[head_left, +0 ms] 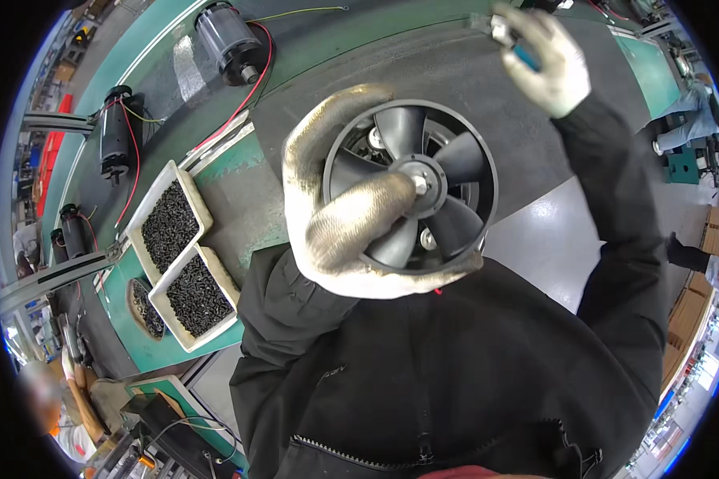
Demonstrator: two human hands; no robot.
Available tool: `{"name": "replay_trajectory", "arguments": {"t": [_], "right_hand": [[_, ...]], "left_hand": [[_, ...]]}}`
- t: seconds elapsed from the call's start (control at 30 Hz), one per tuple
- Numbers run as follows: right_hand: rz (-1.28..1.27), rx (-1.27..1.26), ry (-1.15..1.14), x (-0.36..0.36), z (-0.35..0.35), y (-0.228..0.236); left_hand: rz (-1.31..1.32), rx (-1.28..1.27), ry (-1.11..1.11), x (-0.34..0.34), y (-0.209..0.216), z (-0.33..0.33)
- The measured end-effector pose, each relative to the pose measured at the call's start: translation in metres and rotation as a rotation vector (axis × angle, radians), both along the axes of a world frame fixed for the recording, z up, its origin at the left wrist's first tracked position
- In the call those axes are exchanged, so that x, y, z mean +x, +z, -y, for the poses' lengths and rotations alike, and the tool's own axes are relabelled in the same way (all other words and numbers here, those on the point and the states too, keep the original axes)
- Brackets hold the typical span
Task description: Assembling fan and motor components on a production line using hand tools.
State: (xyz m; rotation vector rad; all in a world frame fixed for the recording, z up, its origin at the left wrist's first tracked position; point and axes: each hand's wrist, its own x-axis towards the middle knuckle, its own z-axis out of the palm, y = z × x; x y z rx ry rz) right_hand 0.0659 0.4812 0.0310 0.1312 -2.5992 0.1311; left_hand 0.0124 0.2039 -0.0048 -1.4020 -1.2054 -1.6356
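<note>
My left hand point(335, 231), in a white glove with worn, stained finger coating, grips a black ring-shaped fan point(447, 160) in front of my chest. Its thumb presses close to the metal centre of the hub, and the other fingers wrap round the outer ring. Fan blades and a few bright metal parts show inside the ring. Up at the far right, my gloved right hand point(547, 68) is raised and smeared by motion. Its fingers curl round something with a teal part and a shiny metal end; the blur hides its kind.
On the left, two white trays point(204, 206) hold many small black screws, beside a round bowl point(140, 307) of small parts. Motors with loose wires, one a large grey motor point(230, 44), line the green-edged bench. A metal rail point(56, 279) juts in. Other people stand at both sides.
</note>
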Motion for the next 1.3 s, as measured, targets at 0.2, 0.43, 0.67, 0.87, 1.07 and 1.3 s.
{"name": "replay_trajectory", "arguments": {"t": [0.2, 0.43, 0.67, 0.87, 1.07, 1.3], "right_hand": [[0.266, -0.995, 0.071, 0.075, 0.103, -0.064], [0.103, -1.597, 0.386, -0.007, 0.121, -0.091], [0.671, 0.128, -0.255, -0.208, 0.005, -0.026], [0.439, -0.026, 0.04, -0.257, 0.157, 0.0], [0.682, 0.114, -0.046, -0.304, 0.288, -0.034], [0.662, -0.164, -0.012, -0.304, 0.336, -0.048]], "left_hand": [[0.348, -0.248, -0.054, 0.029, 0.039, 0.025], [0.604, -0.572, 0.341, 0.039, 0.061, -0.015], [0.499, -0.71, -0.034, 0.082, 0.014, 0.082], [1.195, -0.62, 0.25, 0.108, -0.007, 0.176], [0.533, -0.633, 1.437, -0.026, -0.032, 0.089], [0.73, -1.41, 1.089, -0.086, -0.142, 0.02]]}}
